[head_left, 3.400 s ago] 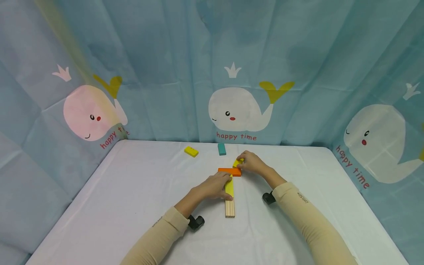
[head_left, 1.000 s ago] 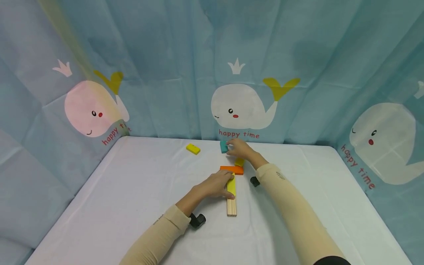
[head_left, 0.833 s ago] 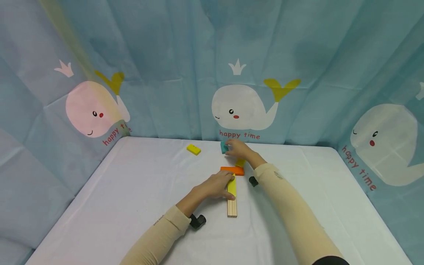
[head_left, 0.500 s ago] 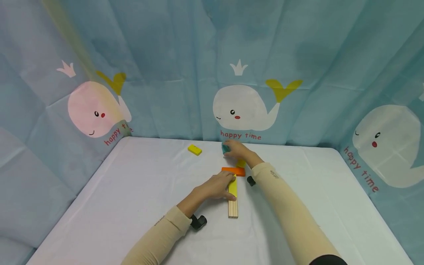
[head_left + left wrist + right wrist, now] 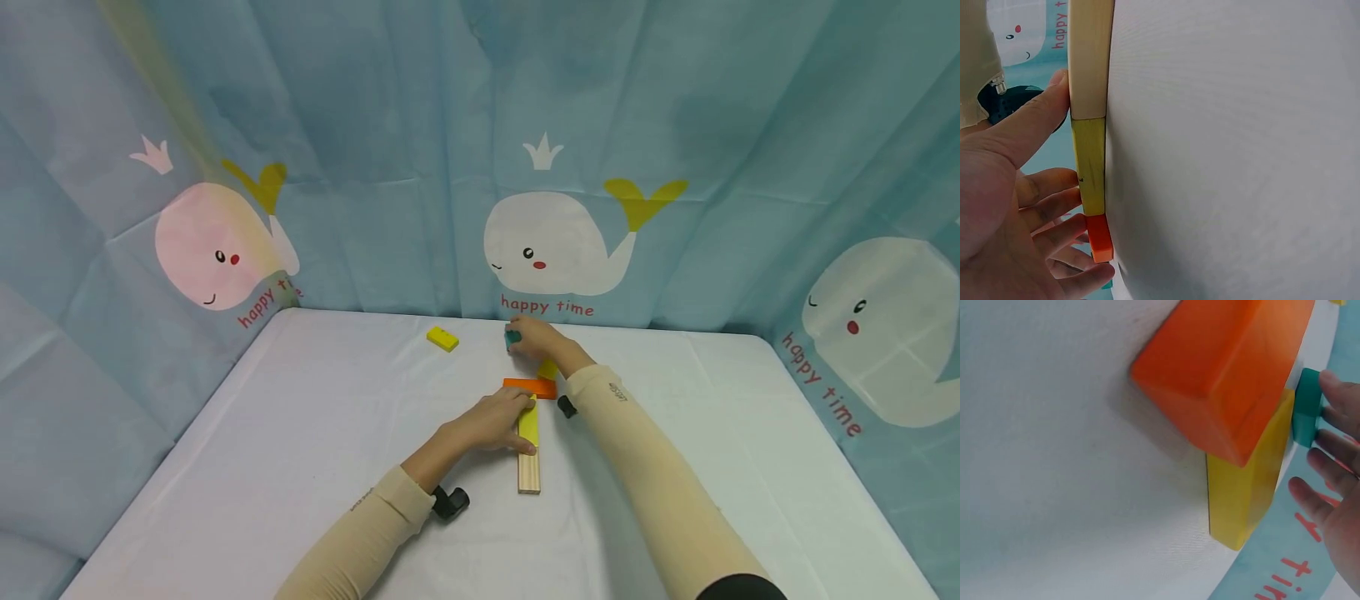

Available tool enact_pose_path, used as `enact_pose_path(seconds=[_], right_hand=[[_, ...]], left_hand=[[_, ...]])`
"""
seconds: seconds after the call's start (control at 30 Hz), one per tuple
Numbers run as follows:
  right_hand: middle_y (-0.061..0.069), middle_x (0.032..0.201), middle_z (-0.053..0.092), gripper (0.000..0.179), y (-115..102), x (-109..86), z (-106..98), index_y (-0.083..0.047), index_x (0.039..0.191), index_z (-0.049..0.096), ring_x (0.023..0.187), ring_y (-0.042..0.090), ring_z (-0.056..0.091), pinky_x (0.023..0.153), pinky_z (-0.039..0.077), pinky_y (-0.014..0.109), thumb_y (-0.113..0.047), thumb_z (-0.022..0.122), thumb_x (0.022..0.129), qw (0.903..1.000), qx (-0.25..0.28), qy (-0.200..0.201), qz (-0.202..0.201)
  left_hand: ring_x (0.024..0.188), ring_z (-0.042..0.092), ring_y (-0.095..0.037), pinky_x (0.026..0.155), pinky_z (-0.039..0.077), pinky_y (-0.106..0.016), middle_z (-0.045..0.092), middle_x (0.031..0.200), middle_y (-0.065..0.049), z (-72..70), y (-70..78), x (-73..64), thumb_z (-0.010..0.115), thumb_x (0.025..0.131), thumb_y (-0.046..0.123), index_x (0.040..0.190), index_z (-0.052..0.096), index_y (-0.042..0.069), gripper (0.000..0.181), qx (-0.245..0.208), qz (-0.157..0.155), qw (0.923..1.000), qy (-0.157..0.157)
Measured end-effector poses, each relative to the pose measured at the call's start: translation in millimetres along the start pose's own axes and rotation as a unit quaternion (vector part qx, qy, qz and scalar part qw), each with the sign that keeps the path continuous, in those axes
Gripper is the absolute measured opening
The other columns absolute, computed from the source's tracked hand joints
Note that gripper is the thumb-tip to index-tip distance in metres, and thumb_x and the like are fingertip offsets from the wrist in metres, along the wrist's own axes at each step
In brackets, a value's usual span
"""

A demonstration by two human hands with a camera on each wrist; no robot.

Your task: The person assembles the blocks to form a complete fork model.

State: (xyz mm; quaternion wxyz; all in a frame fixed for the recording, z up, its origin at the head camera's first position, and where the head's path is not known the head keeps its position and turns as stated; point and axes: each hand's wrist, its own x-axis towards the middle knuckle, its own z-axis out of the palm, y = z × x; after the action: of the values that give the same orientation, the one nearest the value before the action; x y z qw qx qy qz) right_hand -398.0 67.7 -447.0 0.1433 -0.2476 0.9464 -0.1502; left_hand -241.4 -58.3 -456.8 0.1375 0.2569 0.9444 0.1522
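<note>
My left hand (image 5: 487,421) rests along a row of blocks, thumb near the joint between a plain wooden block (image 5: 528,475) and a yellow block (image 5: 528,425). In the left wrist view its fingers reach, nearly straight, along the sides of the yellow block (image 5: 1091,165) and an orange block (image 5: 1100,239). My right hand (image 5: 536,337) pinches a teal block (image 5: 512,340) at the table's far side; the right wrist view shows thumb and fingers on this teal block (image 5: 1307,407). Another yellow block (image 5: 1244,487) lies behind the orange block (image 5: 1210,381), partly under my right wrist in the head view.
A separate yellow block (image 5: 442,338) lies near the back edge, left of the teal one. The white-covered table (image 5: 300,433) meets a blue whale-print curtain (image 5: 375,242) at the back and sides.
My right hand has left the yellow block behind the orange one, reached back and left, and taken hold of the teal block, which has turned slightly. The left hand has stayed put.
</note>
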Motion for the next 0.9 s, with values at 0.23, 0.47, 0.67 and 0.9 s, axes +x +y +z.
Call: enact_pose_path(seconds=[0.23, 0.47, 0.67, 0.9], right_hand=[[0.013, 0.146, 0.047, 0.046, -3.3, -1.1, -2.0, -0.007, 0.138, 0.052, 0.124, 0.029, 0.048, 0.115, 0.036, 0.046, -0.02, 0.063, 0.095, 0.9998, 0.018, 0.002, 0.009], [0.013, 0.136, 0.055, 0.046, -3.0, 0.1, -2.3, -0.007, 0.134, 0.054, 0.115, 0.029, 0.052, 0.111, 0.041, 0.046, -0.022, 0.067, 0.093, 0.9991, 0.037, 0.011, 0.017], [0.013, 0.135, 0.056, 0.046, -2.4, 1.4, -0.7, -0.006, 0.134, 0.055, 0.115, 0.029, 0.052, 0.111, 0.041, 0.046, -0.022, 0.068, 0.092, 0.9988, 0.043, 0.017, 0.015], [0.012, 0.135, 0.057, 0.048, -1.6, 1.8, 1.5, -0.006, 0.133, 0.055, 0.114, 0.028, 0.053, 0.11, 0.042, 0.045, -0.025, 0.069, 0.091, 0.9988, 0.043, 0.023, 0.006]], left_hand=[[0.128, 0.046, -0.017, 0.108, 0.042, -0.04, 0.049, 0.143, -0.003, 1.6, -0.7, 0.7, 0.076, 0.079, 0.051, 0.138, 0.051, 0.012, 0.075, -0.006, -0.002, 1.0, 0.001], [0.129, 0.046, -0.017, 0.108, 0.042, -0.039, 0.049, 0.143, -0.003, 0.6, -1.3, 0.9, 0.076, 0.079, 0.05, 0.138, 0.051, 0.011, 0.075, -0.008, 0.001, 1.0, 0.001], [0.132, 0.045, -0.018, 0.11, 0.041, -0.04, 0.048, 0.145, -0.003, 0.3, -1.8, 0.8, 0.076, 0.08, 0.05, 0.139, 0.05, 0.011, 0.075, -0.008, 0.001, 1.0, -0.001], [0.131, 0.045, -0.018, 0.108, 0.042, -0.041, 0.048, 0.144, -0.004, 1.5, -2.4, 0.9, 0.076, 0.08, 0.05, 0.139, 0.05, 0.011, 0.075, -0.006, -0.001, 1.0, -0.003]])
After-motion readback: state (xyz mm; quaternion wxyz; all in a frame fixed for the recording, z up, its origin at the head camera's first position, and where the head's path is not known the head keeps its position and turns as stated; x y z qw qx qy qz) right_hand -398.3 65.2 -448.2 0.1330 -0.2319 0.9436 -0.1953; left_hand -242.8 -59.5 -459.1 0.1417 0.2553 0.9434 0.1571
